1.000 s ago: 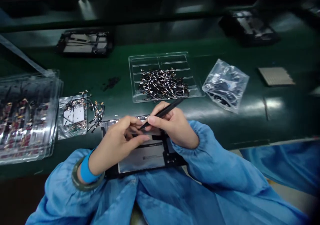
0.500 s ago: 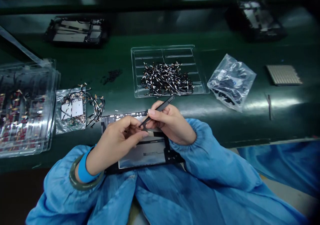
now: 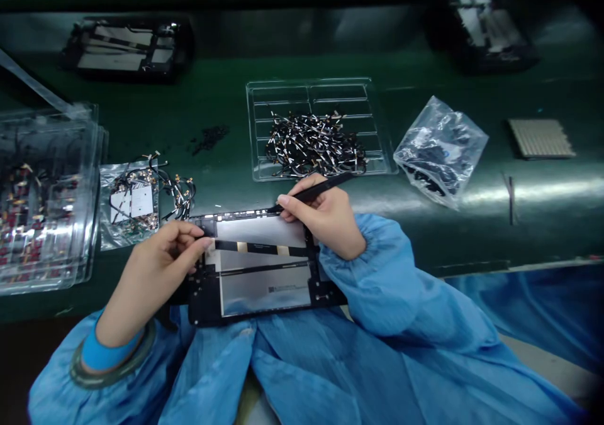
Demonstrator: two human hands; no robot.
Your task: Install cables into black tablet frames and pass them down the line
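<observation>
An opened tablet (image 3: 267,294) lies at the bench's front edge, its black frame around silvery panels. Across it runs a black flat ribbon cable (image 3: 262,248) with gold patches. My right hand (image 3: 325,220) grips black tweezers (image 3: 325,186), whose tip is at the tablet's far edge. At the tablet's left side is my left hand (image 3: 163,264), thumb and forefinger brought together near the frame's corner. Whatever lies between those fingertips is too small to make out.
A clear tray (image 3: 311,98) holds a heap of short black cables (image 3: 316,145). Bagged parts (image 3: 441,151) lie right of it. Stacked clear trays (image 3: 47,224), another bag (image 3: 129,205) and loose cables (image 3: 182,192) are at left. Dark device stacks (image 3: 125,48) stand behind.
My left hand has moved left, away from the tweezers, to the tablet's left side. My right hand has lowered the tweezers toward the far edge, uncovering the tablet's middle and ribbon cable.
</observation>
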